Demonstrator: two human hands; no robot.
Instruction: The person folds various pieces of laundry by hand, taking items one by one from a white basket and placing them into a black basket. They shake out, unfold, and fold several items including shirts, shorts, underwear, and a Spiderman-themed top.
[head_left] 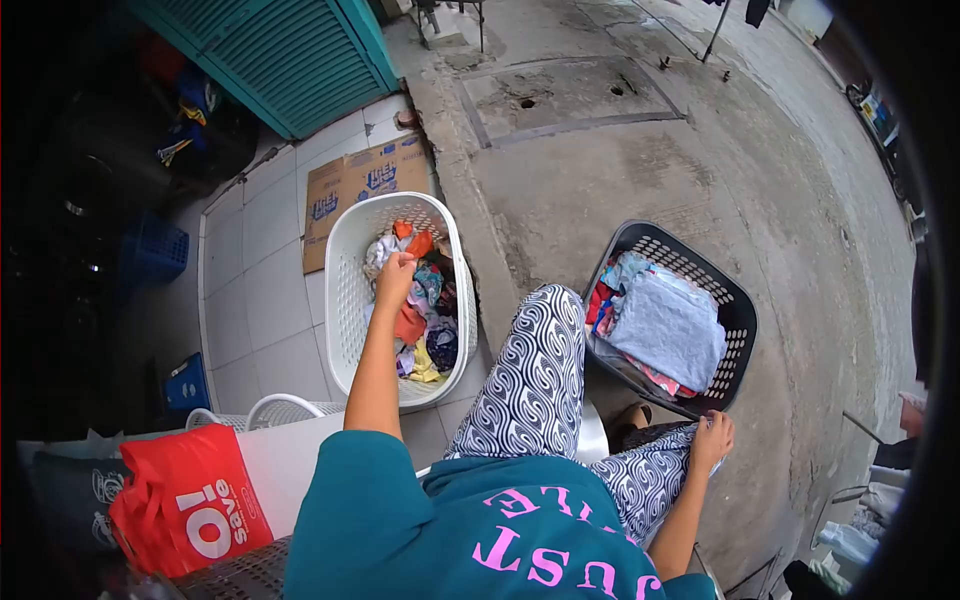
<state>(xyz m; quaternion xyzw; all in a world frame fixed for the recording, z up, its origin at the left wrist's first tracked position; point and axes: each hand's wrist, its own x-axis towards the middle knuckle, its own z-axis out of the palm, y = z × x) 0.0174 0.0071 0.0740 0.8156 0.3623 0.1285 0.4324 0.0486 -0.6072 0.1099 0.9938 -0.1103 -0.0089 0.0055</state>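
Reaching into the white laundry basket [342, 300], my left hand [396, 280] is closed on an orange cloth [419, 243] at the top of a mixed pile of clothes [443, 345]. On the right, my right hand [712, 440] rests at my knee in patterned trousers [640, 475], just outside the near corner of the black basket [742, 335]. Its fingers are curled; what they hold, if anything, is hidden. A folded grey-blue cloth [668, 325] lies on top of other clothes in the black basket.
Flattened cardboard [335, 205] lies on the tiles [270, 300] behind the white basket. A red bag [185, 490] is at the lower left, near white basket handles [285, 405]. Teal louvred doors [290, 60] stand at the top left. Concrete ground [560, 180] runs beyond the step.
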